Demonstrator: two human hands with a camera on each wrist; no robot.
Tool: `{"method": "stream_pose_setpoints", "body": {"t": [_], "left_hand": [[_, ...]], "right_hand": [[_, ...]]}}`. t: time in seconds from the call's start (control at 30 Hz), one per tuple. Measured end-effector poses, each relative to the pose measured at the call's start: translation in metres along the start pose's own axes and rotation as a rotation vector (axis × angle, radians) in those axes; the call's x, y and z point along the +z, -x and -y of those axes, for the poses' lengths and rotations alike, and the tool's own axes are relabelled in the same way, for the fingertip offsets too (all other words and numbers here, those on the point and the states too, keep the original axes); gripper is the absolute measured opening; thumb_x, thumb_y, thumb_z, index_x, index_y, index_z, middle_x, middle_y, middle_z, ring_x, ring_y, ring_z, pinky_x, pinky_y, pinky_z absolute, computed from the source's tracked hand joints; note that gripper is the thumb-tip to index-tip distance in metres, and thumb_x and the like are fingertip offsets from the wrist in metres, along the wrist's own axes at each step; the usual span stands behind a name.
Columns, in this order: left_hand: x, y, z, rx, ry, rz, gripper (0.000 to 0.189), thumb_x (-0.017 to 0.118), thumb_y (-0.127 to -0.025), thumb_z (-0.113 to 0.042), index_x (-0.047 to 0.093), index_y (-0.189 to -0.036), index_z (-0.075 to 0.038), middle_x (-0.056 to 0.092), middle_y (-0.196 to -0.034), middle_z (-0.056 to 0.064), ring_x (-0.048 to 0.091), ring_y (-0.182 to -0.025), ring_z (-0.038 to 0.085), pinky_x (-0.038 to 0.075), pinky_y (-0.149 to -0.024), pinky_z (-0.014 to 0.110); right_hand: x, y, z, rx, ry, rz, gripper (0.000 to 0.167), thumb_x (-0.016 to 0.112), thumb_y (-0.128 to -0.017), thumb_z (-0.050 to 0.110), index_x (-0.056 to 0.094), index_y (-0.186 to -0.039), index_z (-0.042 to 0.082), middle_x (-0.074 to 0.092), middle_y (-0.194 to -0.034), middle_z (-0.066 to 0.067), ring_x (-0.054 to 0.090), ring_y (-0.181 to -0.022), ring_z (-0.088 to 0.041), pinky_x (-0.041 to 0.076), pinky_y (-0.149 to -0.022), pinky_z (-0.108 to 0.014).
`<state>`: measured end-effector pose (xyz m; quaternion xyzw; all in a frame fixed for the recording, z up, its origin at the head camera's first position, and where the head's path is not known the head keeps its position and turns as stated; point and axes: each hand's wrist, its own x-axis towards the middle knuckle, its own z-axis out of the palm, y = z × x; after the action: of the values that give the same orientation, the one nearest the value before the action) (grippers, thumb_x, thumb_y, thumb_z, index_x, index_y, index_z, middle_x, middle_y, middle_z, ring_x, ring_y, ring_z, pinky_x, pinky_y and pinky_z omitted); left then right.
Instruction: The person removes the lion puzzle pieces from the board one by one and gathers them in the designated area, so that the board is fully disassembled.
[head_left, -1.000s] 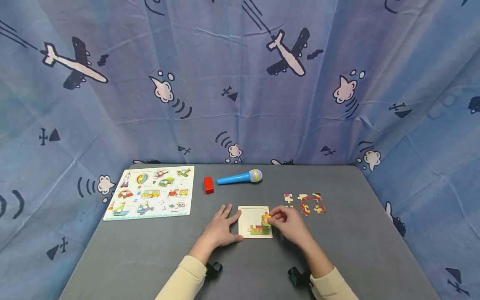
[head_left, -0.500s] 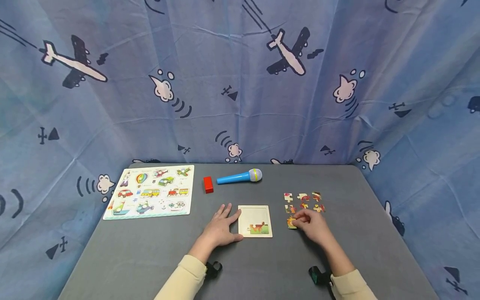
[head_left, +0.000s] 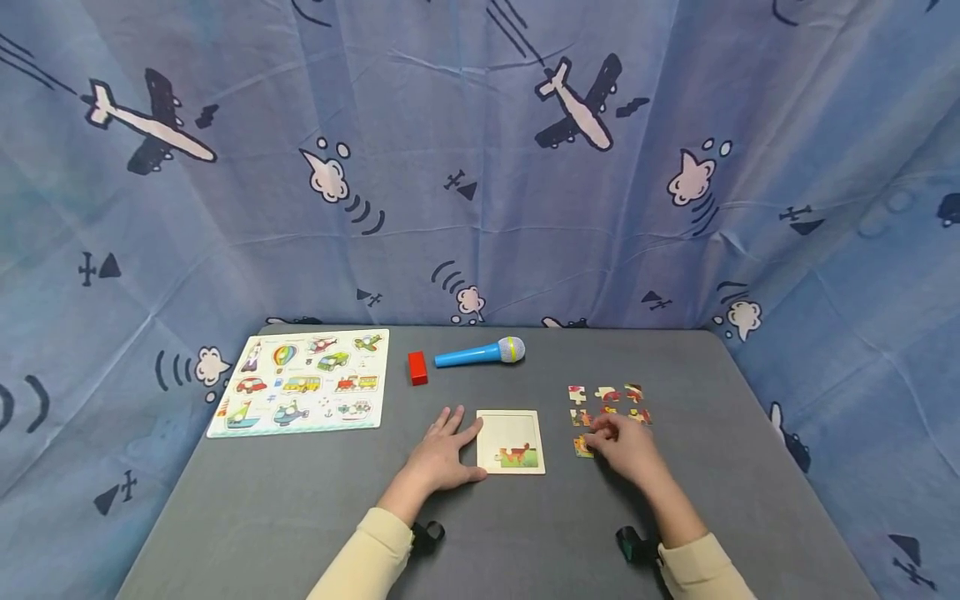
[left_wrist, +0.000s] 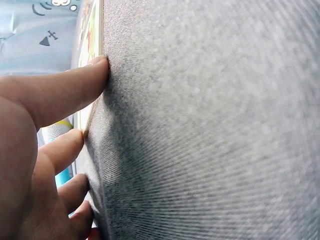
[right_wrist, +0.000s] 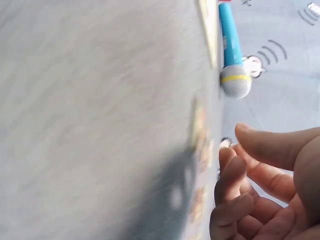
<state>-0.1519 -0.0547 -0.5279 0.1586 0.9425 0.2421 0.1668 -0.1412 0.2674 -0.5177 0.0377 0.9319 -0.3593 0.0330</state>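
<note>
The left hand point(head_left: 442, 458) lies with fingers spread at the left side of a small, pale puzzle board point(head_left: 502, 429). Its thumb and index finger touch the board's edge, seen closely in the left wrist view. Fitted puzzle pieces point(head_left: 519, 457) with green and brown print fill part of the board's lower right. The right hand point(head_left: 628, 450) hovers over loose puzzle pieces point(head_left: 606, 394) to the right of the board, covering some of them. A yellow puzzle piece point(head_left: 582, 447) lies by its fingertips. In the right wrist view, the thumb and loosely bent fingers point(right_wrist: 235, 180) hold nothing.
Behind the board lie a blue toy microphone point(head_left: 480, 353) and a red block point(head_left: 417, 368). A large picture board point(head_left: 300, 383) with vehicles is at the back left. A patterned blue curtain point(head_left: 480, 167) hangs beyond the grey table point(head_left: 300, 500).
The right hand has moved right from the puzzle board with the yellow puzzle piece, which now lies among the loose pieces. The left hand has stayed at the board.
</note>
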Motion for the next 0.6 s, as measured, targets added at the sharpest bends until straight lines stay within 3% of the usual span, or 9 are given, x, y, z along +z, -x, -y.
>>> {"method": "stream_pose_setpoints", "body": {"t": [0.27,0.47,0.6], "left_hand": [[0.0,0.001,-0.001,-0.013,0.019,-0.003,0.081,0.078,-0.085,-0.045,0.043,-0.155,-0.024,0.022,-0.168,0.01,0.012,-0.157,0.035,0.025,-0.122,0.057],[0.001,0.0,-0.001,-0.031,0.005,0.007,0.081,0.077,-0.086,-0.046,0.041,-0.156,-0.025,0.021,-0.169,0.01,0.011,-0.157,0.034,0.025,-0.122,0.057],[0.001,0.001,-0.002,-0.026,0.001,-0.007,0.081,0.078,-0.085,-0.047,0.044,-0.155,-0.024,0.023,-0.168,0.01,0.013,-0.156,0.035,0.028,-0.119,0.06]], "right_hand": [[0.007,0.001,0.037,-0.087,-0.046,0.007,0.021,0.077,-0.09,0.016,0.071,-0.105,0.003,0.068,-0.084,-0.002,0.057,-0.072,-0.012,0.047,-0.062,-0.025],[0.033,0.008,0.062,-0.12,-0.113,0.081,0.026,0.076,-0.09,0.012,0.07,-0.114,0.004,0.066,-0.083,0.001,0.055,-0.069,-0.012,0.045,-0.059,-0.025],[0.053,0.011,0.072,-0.134,-0.103,0.094,0.023,0.078,-0.087,0.01,0.072,-0.109,0.006,0.065,-0.078,0.004,0.054,-0.064,-0.011,0.043,-0.055,-0.024]]}}
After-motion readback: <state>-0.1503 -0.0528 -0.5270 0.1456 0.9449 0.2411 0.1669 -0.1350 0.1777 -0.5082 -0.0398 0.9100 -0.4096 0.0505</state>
